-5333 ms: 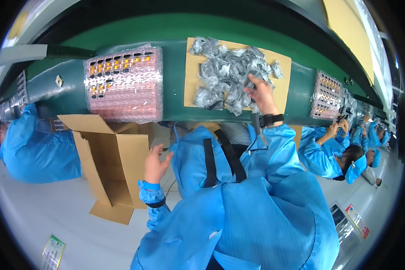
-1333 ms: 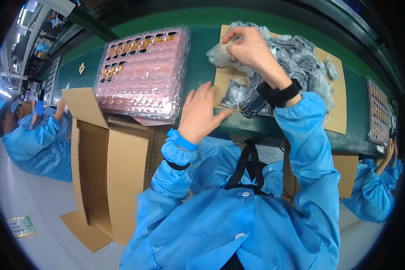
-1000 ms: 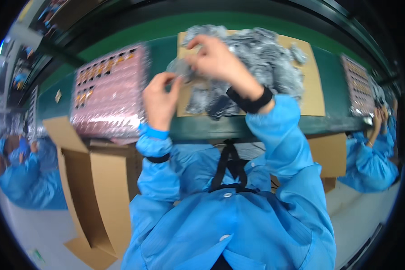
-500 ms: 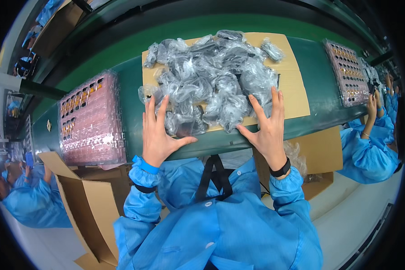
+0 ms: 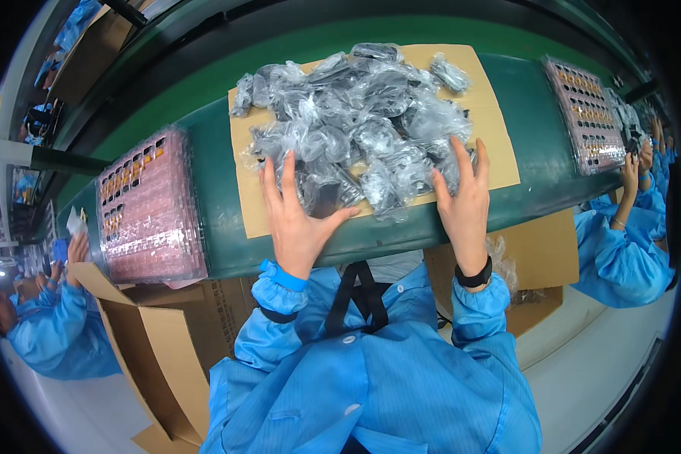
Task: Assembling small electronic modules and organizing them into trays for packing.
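Observation:
A heap of dark parts in crinkled clear plastic bags (image 5: 371, 113) covers most of a flat cardboard sheet (image 5: 495, 147). What the parts are cannot be made out through the plastic. At the heap's near left edge my left hand (image 5: 299, 219) has its fingers spread, the tips against the bags. My right hand (image 5: 464, 200) is at the near right edge, fingers apart, fingertips touching the bags there. Neither hand grips a bag. One bagged part (image 5: 449, 73) lies apart from the heap at the sheet's far right.
The sheet rests on a green conveyor belt (image 5: 227, 246). Pink-lined plastic trays (image 5: 155, 242) of small parts stand at left, with a similar tray (image 5: 583, 113) at right. Open cardboard boxes (image 5: 174, 340) sit below the belt's near edge. Co-workers in blue (image 5: 620, 257) sit on both sides.
My left hand has moved to the right, pushing the near left bags inward, and more bare cardboard shows there. My right hand has shifted slightly right, and the bags nearby have moved a little.

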Demonstrator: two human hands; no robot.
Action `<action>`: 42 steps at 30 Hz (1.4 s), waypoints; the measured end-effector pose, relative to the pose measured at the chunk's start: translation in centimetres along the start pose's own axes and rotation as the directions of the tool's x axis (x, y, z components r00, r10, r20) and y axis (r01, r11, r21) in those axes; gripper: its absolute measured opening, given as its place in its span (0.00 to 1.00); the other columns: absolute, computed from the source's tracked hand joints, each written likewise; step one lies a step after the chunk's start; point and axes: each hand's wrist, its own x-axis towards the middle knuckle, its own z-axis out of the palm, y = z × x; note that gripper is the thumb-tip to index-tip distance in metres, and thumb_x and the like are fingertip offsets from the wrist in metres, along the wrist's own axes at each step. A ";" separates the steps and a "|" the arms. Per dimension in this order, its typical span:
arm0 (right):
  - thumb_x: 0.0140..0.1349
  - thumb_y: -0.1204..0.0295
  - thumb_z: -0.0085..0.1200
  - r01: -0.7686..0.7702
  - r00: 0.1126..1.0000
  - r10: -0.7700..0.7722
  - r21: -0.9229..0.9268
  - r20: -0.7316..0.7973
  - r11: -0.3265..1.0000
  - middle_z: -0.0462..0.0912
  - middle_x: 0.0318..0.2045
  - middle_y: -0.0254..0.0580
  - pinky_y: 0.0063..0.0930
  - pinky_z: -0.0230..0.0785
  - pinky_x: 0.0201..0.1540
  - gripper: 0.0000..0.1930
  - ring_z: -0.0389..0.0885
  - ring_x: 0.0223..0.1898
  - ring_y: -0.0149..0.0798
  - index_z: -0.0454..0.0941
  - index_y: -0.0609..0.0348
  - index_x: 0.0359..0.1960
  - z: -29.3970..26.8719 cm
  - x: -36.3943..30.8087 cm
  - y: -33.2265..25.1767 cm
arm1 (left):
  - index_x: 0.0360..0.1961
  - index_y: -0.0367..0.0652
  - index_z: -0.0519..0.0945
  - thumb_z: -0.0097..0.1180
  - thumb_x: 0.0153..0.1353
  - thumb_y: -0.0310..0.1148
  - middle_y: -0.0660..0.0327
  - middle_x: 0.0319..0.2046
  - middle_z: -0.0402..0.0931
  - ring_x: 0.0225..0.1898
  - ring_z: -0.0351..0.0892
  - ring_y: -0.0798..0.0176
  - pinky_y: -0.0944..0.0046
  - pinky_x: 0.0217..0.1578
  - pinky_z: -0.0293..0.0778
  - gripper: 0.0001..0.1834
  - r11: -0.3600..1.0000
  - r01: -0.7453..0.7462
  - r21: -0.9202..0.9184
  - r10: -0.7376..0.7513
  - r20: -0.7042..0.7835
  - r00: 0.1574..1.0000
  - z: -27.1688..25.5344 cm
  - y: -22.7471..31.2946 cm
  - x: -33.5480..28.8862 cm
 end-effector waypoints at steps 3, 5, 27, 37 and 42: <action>0.61 0.70 0.61 -0.045 0.998 0.041 -0.087 -0.051 0.995 0.63 0.61 0.71 0.48 0.64 0.60 0.25 0.67 0.60 0.68 0.70 0.57 0.60 0.2 0.5 -0.3 | 0.70 0.40 0.55 0.81 0.34 0.47 0.37 0.68 0.50 0.68 0.54 0.33 0.44 0.65 0.59 0.64 1.000 -0.016 -0.021 0.014 -0.093 0.996 0.7 1.0 0.1; 0.61 0.69 0.60 -0.081 0.995 0.071 -0.145 -0.075 0.986 0.64 0.60 0.71 0.48 0.65 0.59 0.24 0.68 0.59 0.68 0.71 0.59 0.59 0.5 0.7 -0.3 | 0.70 0.40 0.55 0.80 0.35 0.47 0.37 0.68 0.49 0.68 0.54 0.32 0.43 0.65 0.59 0.63 1.000 -0.007 -0.003 0.006 -0.093 0.996 1.4 0.9 -0.2; 0.61 0.65 0.62 0.198 0.978 -0.206 -0.369 0.019 0.908 0.53 0.70 0.60 0.54 0.51 0.68 0.33 0.52 0.70 0.65 0.65 0.47 0.68 5.4 -7.1 -11.0 | 0.65 0.38 0.66 0.57 0.64 0.32 0.44 0.65 0.62 0.66 0.61 0.40 0.47 0.66 0.56 0.29 0.999 -0.023 0.023 0.026 -0.146 0.989 -13.0 -13.5 -4.9; 0.56 0.68 0.64 0.345 0.794 -0.343 0.092 0.501 0.934 0.60 0.68 0.58 0.49 0.57 0.66 0.33 0.60 0.68 0.63 0.67 0.56 0.65 0.6 -6.7 -31.2 | 0.68 0.32 0.57 0.45 0.71 0.32 0.44 0.66 0.58 0.67 0.59 0.49 0.52 0.66 0.57 0.28 0.846 0.429 -0.317 -0.524 -0.642 0.559 -17.8 -21.0 -15.7; 0.58 0.56 0.62 0.338 0.530 -0.618 0.524 0.581 0.782 0.67 0.63 0.58 0.41 0.61 0.64 0.34 0.67 0.65 0.56 0.66 0.60 0.63 10.9 -4.3 -41.2 | 0.72 0.31 0.46 0.39 0.74 0.39 0.41 0.71 0.48 0.73 0.49 0.48 0.53 0.70 0.49 0.33 0.795 0.322 -0.514 -0.606 -0.658 0.447 -20.9 -21.8 -14.5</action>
